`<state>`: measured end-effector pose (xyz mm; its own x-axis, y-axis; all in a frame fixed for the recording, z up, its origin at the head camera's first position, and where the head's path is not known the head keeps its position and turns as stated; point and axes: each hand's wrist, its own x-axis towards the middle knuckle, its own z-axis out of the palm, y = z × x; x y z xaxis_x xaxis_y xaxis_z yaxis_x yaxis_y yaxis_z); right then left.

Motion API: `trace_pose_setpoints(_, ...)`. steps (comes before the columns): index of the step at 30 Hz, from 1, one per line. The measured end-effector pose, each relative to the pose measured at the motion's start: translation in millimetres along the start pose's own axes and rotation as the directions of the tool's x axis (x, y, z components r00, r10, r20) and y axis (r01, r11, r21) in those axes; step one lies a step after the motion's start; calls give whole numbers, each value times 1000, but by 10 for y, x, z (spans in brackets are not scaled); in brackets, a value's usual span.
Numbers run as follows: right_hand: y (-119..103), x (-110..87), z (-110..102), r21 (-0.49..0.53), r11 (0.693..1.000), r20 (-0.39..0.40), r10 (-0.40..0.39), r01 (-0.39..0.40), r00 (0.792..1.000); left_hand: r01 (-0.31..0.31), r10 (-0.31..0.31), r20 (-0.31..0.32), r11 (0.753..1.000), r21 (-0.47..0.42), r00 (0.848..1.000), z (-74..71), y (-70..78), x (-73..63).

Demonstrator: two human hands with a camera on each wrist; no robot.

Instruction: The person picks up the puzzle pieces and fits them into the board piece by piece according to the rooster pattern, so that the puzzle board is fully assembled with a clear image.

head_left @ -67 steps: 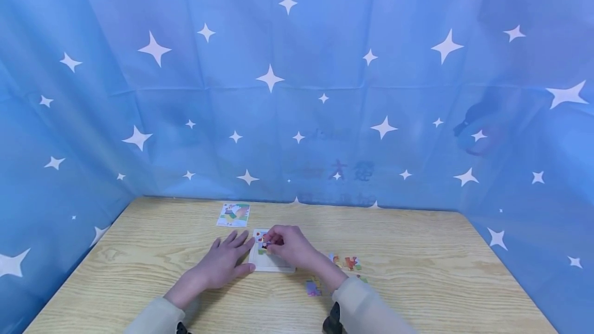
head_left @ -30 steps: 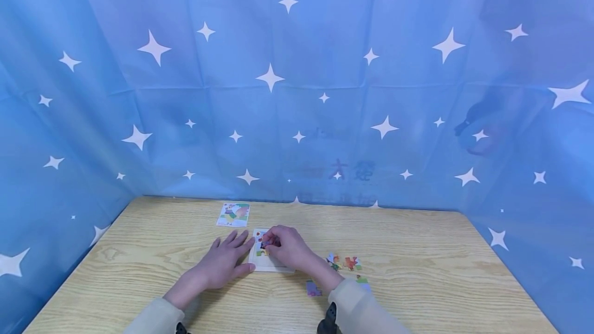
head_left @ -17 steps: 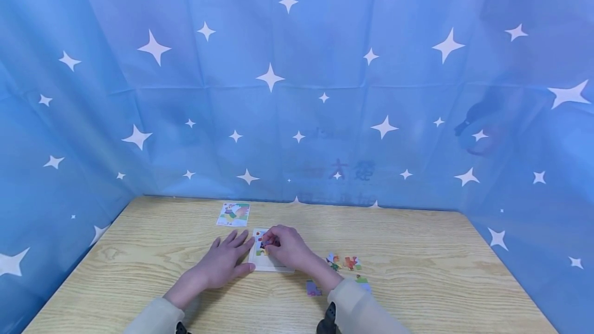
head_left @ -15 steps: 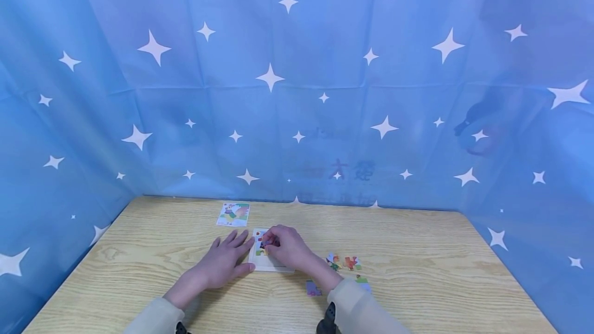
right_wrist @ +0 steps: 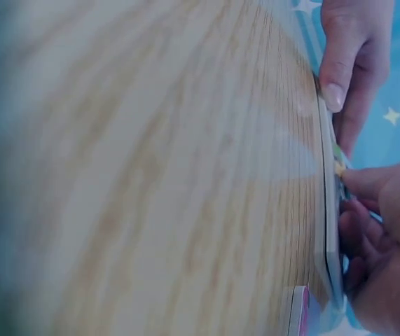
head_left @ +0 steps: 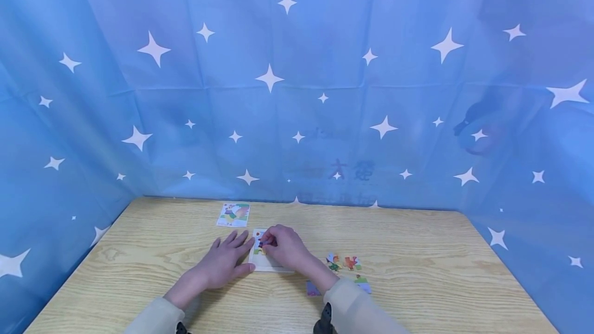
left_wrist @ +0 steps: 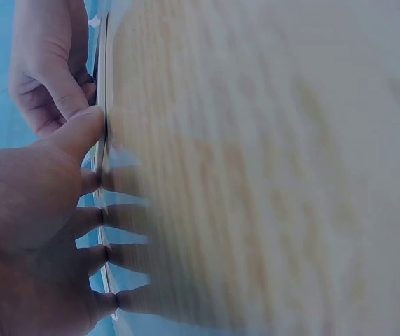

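In the head view, my left hand (head_left: 221, 263) lies with its fingers spread at the left edge of a white puzzle tray (head_left: 274, 268). Its thumb rests at the tray's edge in the right wrist view. Over the tray's upper left part, my right hand (head_left: 289, 249) pinches a puzzle piece (right_wrist: 340, 169) between thumb and fingertips, down at the surface. A colourful strip of puzzle (head_left: 258, 234) shows along the tray's left side. Fingers and palm of the right hand hide much of the tray's upper right.
A square picture card (head_left: 233, 215) lies behind the left hand on the wooden table (head_left: 417, 262). Right of the tray are several loose pieces: a red-brown one (head_left: 352, 263), a green one (head_left: 333, 262), a purple one (head_left: 313, 288) and a blue-green one (head_left: 363, 283).
My right hand has lowered the puzzle piece to the tray and shifted slightly left, its forearm uncovering more of the loose pieces. The left hand has kept its place.
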<state>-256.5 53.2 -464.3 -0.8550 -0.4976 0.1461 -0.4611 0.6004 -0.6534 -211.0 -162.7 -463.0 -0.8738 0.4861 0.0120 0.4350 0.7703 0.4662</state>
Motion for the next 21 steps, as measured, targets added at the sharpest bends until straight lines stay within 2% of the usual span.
trace_pose_setpoints(9,-1,6,26,-17,1000,-19,-1,1,1000,-11,12,-23,1000,10,1000,59,-63,19)
trace_pose_setpoints(14,-17,4,37,-68,998,-33,5,-7,999,-22,22,-29,1000,12,999,85,-97,40)
trace_pose_setpoints(21,-23,-3,42,-87,996,-28,11,-13,1000,-16,17,-13,1000,12,1000,46,-56,13)
